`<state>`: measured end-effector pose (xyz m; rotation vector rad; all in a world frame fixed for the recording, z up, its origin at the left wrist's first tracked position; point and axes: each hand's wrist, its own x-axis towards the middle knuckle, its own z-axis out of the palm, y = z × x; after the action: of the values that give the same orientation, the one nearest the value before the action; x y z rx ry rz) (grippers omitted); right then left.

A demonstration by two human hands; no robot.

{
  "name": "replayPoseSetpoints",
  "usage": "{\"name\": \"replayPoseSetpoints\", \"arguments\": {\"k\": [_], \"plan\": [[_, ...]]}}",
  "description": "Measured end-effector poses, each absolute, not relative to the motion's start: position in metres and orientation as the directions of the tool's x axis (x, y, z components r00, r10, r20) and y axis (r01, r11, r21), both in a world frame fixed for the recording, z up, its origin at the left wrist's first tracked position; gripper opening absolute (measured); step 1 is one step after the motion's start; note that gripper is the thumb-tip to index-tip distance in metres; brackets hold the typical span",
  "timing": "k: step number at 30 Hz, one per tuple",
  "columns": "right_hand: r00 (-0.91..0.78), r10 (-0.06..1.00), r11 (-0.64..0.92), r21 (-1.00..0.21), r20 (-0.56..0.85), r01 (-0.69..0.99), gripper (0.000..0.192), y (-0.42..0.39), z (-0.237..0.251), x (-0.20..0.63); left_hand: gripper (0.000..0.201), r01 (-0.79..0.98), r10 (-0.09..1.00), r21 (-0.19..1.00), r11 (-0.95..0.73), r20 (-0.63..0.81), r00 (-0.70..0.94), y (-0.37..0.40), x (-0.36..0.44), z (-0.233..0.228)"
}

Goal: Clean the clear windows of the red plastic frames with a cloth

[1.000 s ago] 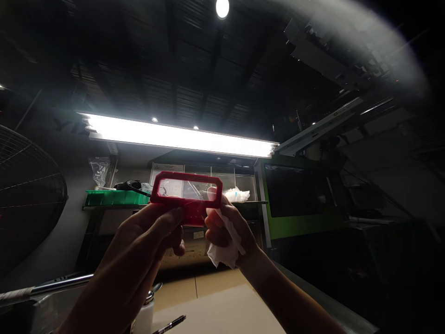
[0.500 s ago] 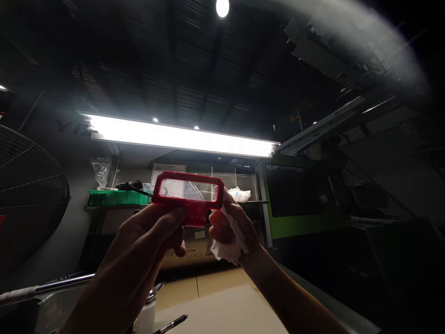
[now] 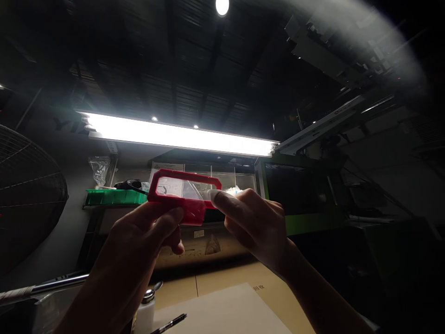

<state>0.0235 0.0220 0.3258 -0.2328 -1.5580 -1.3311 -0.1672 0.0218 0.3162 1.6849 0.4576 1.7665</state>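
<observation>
While the left hand point(image 3: 146, 232) is gripping the red-framed lens point(image 3: 184, 191) by its lower tab, raised under the strip light point(image 3: 177, 137), the right hand point(image 3: 255, 222) has turned over since a second ago, hiding the white cloth; its fingertip is now pressing the frame's right edge, grip loosely curled. Open room is lying ahead and right; the surface point(image 3: 225, 311) is sitting well below.
</observation>
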Motion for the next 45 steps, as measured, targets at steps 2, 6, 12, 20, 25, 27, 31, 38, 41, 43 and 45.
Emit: {"name": "replayPoseSetpoints", "arguments": {"k": [2,6,12,20,25,27,31,38,41,43,45], "plan": [[-0.486,-0.438,0.283,0.629,0.756,0.724,0.037,0.018,0.328,0.021,0.014,-0.193,0.654,0.647,-0.738,0.756,0.028,0.022,-0.166,0.316],[-0.539,-0.406,0.157,0.637,0.738,0.754,0.031,0.014,0.33,0.018,0.018,-0.183,0.657,0.65,-0.738,0.753,0.024,0.024,-0.168,0.316],[-0.477,-0.399,0.204,0.583,0.783,0.787,0.033,0.022,0.325,0.035,0.018,-0.201,0.66,0.65,-0.733,0.751,0.02,0.021,-0.171,0.316],[-0.428,-0.425,0.305,0.572,0.797,0.762,0.049,0.018,0.321,0.035,0.014,-0.215,0.673,0.659,-0.721,0.74,0.013,0.022,-0.169,0.317],[-0.491,-0.418,0.252,0.616,0.765,0.746,0.039,0.019,0.322,0.025,0.015,-0.198,0.667,0.66,-0.725,0.744,0.039,0.026,-0.17,0.315],[-0.512,-0.425,0.205,0.631,0.746,0.749,0.035,0.02,0.324,0.023,0.015,-0.199,0.659,0.654,-0.73,0.751,0.049,0.027,-0.171,0.314],[-0.516,-0.407,0.149,0.613,0.753,0.776,0.031,0.022,0.326,0.026,0.013,-0.209,0.647,0.639,-0.74,0.762,0.039,0.028,-0.172,0.314],[-0.431,-0.402,0.275,0.556,0.808,0.784,0.04,0.025,0.32,0.04,0.017,-0.185,0.657,0.649,-0.738,0.754,0.02,0.023,-0.17,0.315],[-0.38,-0.399,0.348,0.521,0.835,0.779,0.039,0.026,0.316,0.043,0.021,-0.158,0.649,0.64,-0.752,0.761,-0.006,0.022,-0.171,0.314],[-0.334,-0.406,0.373,0.488,0.851,0.789,0.036,0.023,0.312,0.043,0.027,-0.124,0.636,0.628,-0.768,0.771,-0.027,0.026,-0.172,0.313],[-0.274,-0.427,0.394,0.45,0.862,0.801,0.034,0.017,0.307,0.041,0.031,-0.116,0.619,0.611,-0.783,0.783,-0.056,0.032,-0.171,0.312]]}}
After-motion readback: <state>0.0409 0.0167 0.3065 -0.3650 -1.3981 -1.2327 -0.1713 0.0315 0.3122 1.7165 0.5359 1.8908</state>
